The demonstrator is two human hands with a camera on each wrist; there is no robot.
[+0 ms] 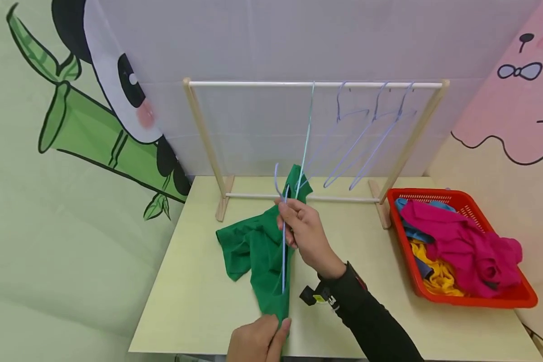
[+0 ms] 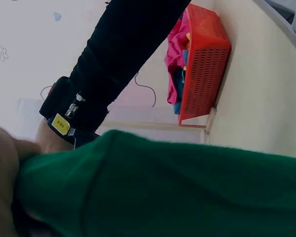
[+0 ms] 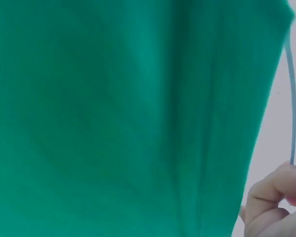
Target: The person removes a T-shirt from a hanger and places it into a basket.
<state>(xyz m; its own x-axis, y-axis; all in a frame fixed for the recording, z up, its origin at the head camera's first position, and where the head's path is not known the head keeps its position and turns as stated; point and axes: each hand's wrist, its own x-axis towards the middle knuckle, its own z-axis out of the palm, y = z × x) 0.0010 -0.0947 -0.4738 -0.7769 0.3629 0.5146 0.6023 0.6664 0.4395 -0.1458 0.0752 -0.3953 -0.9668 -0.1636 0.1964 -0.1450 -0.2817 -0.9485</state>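
A green T-shirt (image 1: 267,251) stretches from near the rack to the table's front edge. At its near end, my left hand (image 1: 258,339) grips the cloth. My right hand (image 1: 305,231) pinches a thin lilac hanger (image 1: 283,261) near its neck. The hanger is seen nearly edge-on, its hook pointing up and its lower part lying against the shirt. The right wrist view shows green cloth (image 3: 138,118) filling most of the picture, with the right fingers (image 3: 276,197) on the hanger wire. In the left wrist view the shirt (image 2: 187,187) hides most of the left hand's grip.
Behind the shirt stands a rack with a white top bar (image 1: 253,84). A pale green hanger (image 1: 306,136) and several lilac hangers (image 1: 371,125) hang from it. On the right, a red basket (image 1: 407,251) holds pink, yellow and blue clothes. The table's front edge lies below.
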